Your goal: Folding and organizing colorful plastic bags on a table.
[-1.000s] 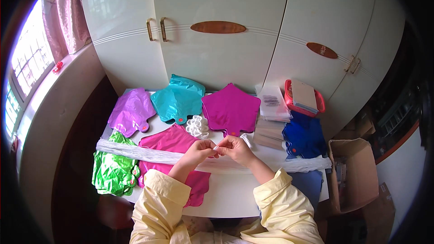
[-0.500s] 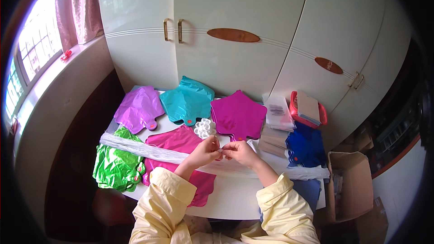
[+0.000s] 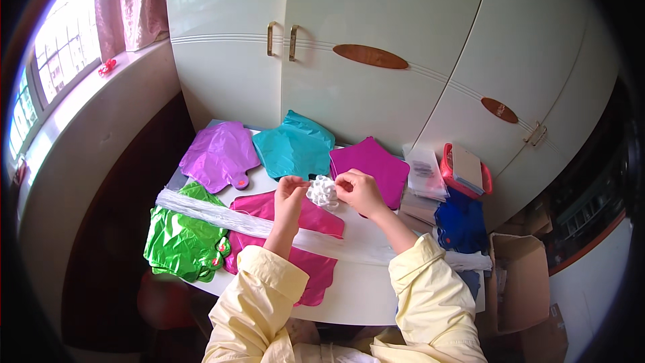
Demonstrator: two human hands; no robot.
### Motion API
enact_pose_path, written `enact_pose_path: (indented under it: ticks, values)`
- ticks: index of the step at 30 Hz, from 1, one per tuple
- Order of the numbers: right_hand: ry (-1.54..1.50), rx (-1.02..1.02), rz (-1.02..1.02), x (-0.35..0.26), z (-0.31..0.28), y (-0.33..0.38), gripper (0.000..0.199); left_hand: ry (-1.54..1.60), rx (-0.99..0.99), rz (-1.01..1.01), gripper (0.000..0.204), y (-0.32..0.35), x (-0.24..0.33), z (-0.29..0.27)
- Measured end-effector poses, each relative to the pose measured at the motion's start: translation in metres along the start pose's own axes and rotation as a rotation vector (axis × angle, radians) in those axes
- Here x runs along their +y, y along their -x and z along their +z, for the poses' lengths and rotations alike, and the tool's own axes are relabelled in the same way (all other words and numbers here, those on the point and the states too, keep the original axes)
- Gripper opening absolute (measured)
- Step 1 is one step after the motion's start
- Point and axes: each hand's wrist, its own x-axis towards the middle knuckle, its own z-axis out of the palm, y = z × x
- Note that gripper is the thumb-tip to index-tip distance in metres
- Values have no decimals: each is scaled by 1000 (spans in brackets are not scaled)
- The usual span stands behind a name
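A small cluster of white rings or loops [image 3: 322,191] lies at the table's middle, between my two hands. My left hand [image 3: 290,195] is just left of it, thumb and fingers pinched together; what they hold is too small to make out. On the other side my right hand [image 3: 358,190] pinches at the cluster's right edge, and its fingertips hide whatever is in them. Beneath my wrists a long bundle of white string [image 3: 255,223] stretches across the table. Under the string is a stack of flat pink foil balloons [image 3: 316,272].
Flat foil balloons in purple [image 3: 218,154], teal [image 3: 295,148], magenta [image 3: 376,171], green [image 3: 181,242] and blue [image 3: 462,218] surround the white table [image 3: 366,296]. Clear plastic packets [image 3: 424,173] and a red basket [image 3: 487,180] stand back right. A cardboard box [image 3: 527,282] sits beyond the right edge.
My hands have parted and moved farther out over the table, from in front of the white cluster to either side of it. The whole view has shifted slightly.
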Motion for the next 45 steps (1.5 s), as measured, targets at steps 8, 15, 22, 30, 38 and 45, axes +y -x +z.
enact_pose_path:
  ticks: [8, 15, 22, 30, 38, 45]
  values:
    - [616, -78, -479, 28, 26, -12, 17, 62, 59, 5, 13, -6, -5, -7]
    - [670, -146, -501, 43, 35, -3, 12, 57, 36, -12, 11, -3, -2, -4]
    - [538, -87, -448, 38, 30, 3, 13, 37, 13, -46, 8, -1, -2, -4]
    - [382, 0, -325, 7, -15, 7, 20, -31, -60, 54, 10, -1, 7, 1]
    - [312, -535, 10, -16, -70, 79, 56, 28, -801, 241, 24, 112, 159, 73]
    - [615, -618, -2, -8, -58, 149, 67, 525, -1371, 741, 21, 209, 234, 108]
